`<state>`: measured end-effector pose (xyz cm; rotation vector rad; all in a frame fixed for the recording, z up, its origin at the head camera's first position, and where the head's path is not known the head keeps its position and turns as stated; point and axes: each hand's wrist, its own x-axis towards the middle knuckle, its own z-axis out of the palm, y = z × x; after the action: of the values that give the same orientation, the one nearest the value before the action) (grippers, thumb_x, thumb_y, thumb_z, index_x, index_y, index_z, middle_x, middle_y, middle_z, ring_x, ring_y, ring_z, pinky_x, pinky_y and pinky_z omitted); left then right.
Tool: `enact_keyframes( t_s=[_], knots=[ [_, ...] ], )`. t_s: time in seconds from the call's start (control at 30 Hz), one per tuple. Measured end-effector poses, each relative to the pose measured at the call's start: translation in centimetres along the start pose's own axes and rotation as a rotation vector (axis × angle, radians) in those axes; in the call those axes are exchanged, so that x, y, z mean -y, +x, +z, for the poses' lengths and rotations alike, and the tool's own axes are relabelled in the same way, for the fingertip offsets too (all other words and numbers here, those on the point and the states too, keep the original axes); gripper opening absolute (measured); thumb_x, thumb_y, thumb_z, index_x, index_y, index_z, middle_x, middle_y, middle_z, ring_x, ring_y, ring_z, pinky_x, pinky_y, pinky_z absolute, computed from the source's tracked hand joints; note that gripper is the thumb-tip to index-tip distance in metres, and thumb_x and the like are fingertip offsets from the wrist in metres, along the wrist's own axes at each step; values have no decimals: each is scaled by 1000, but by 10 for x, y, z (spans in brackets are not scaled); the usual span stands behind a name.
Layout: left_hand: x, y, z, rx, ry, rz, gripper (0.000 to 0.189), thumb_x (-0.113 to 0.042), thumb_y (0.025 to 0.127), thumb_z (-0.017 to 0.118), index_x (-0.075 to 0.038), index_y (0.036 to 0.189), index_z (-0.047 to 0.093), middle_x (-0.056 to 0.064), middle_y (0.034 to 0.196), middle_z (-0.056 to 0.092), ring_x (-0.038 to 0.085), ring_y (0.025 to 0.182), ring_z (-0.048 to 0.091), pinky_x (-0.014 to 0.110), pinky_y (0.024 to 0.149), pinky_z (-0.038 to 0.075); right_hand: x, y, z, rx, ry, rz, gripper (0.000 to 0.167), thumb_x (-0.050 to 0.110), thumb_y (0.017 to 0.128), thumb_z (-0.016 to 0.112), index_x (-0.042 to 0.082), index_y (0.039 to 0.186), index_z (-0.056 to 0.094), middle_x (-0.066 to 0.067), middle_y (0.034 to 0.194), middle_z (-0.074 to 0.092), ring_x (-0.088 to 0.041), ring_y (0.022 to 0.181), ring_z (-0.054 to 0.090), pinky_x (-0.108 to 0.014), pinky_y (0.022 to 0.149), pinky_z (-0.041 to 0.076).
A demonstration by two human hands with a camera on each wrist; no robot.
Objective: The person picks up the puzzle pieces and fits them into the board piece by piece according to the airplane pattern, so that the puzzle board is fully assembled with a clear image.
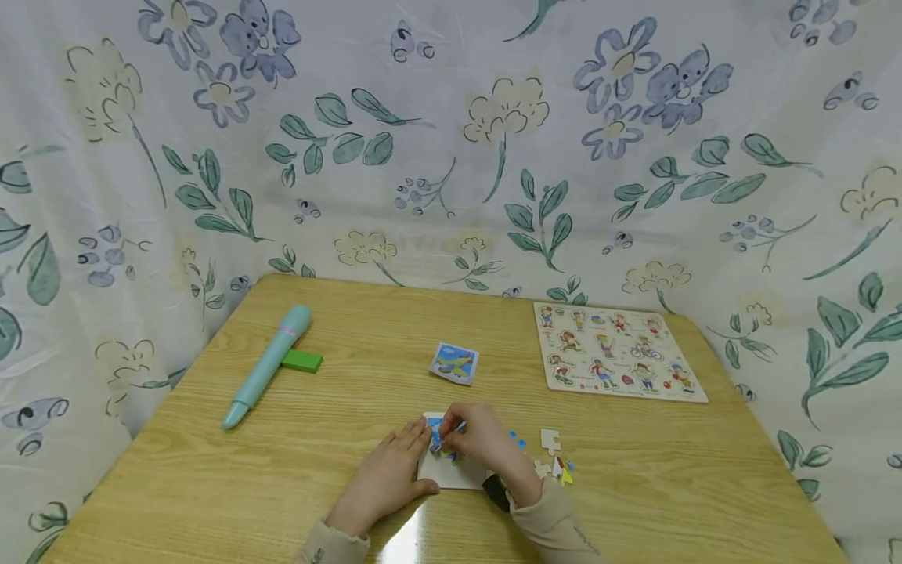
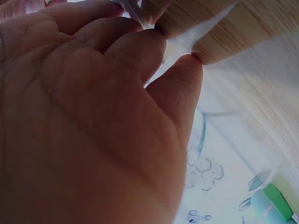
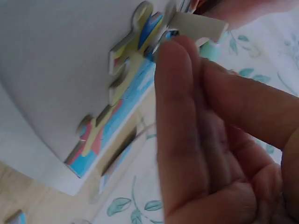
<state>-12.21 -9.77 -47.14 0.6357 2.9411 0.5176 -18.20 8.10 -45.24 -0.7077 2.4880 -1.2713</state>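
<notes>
A white puzzle board (image 1: 451,475) lies at the front middle of the table. Joined jigsaw pieces in blue, yellow and pink (image 3: 128,91) run along one edge of it in the right wrist view. My right hand (image 1: 486,442) pinches a jigsaw piece (image 3: 201,25) between thumb and fingertips, over the upper left part of the board; its pale side shows. With fingers extended, my left hand (image 1: 387,479) rests at the board's left edge. Several loose jigsaw pieces (image 1: 550,440) lie right of the board, partly behind the right wrist.
A small picture card (image 1: 454,363) with an airplane lies beyond the board. At the back right is a wooden peg puzzle (image 1: 623,352) with figures. A long light-blue pen-shaped object (image 1: 268,368) and a green block (image 1: 303,360) lie at left. Floral cloth (image 1: 451,157) hangs behind the table.
</notes>
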Motion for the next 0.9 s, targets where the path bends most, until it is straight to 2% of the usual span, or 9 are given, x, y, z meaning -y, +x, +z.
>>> enact_keyframes(
  t_s=[0.1, 0.23, 0.37, 0.5, 0.63, 0.9],
  knots=[
    [0, 0, 0, 1, 0, -2, 84, -48, 80, 72, 3, 141, 45, 18, 152, 40, 35, 140, 40, 53, 113, 37, 2, 0, 3, -10, -140, -9, 16, -5, 77, 71, 4, 90, 67, -7, 80, 67, -8, 64, 57, -17, 55, 46],
    [0, -1, -1, -4, -7, -1, 84, -48, 80, 72, 4, 141, 45, 19, 153, 39, 36, 140, 40, 54, 112, 38, 5, -2, 6, -17, -356, -4, 27, 5, 75, 80, 9, 99, 68, -3, 90, 67, -14, 80, 61, -24, 68, 51],
    [0, -1, 0, -2, -12, 4, 84, -48, 81, 71, 4, 142, 45, 19, 153, 38, 36, 140, 40, 55, 112, 38, 4, -3, 7, -13, -434, 8, 34, 10, 74, 82, 11, 106, 68, 0, 95, 67, -16, 86, 63, -28, 73, 53],
    [1, -1, 1, -7, 3, 6, 84, -50, 81, 70, 3, 141, 45, 19, 153, 38, 36, 140, 40, 55, 112, 38, 2, -3, 6, 8, -422, -8, 38, 10, 74, 83, 12, 109, 67, 2, 92, 67, -11, 81, 61, -23, 69, 50],
    [1, -1, 1, -12, 10, 7, 85, -50, 81, 70, 3, 141, 45, 19, 153, 38, 35, 140, 40, 54, 112, 38, 2, -2, 6, 38, -382, -26, 34, 7, 76, 80, 10, 107, 67, 1, 90, 66, -8, 78, 58, -20, 67, 48],
    [0, -1, 0, 0, 0, 2, 83, -48, 81, 71, 3, 141, 45, 18, 153, 38, 35, 140, 40, 53, 113, 38, -4, 0, 6, 60, -289, -46, 14, 0, 78, 76, 5, 88, 68, -3, 83, 66, -7, 71, 54, -17, 62, 46]
  ],
)
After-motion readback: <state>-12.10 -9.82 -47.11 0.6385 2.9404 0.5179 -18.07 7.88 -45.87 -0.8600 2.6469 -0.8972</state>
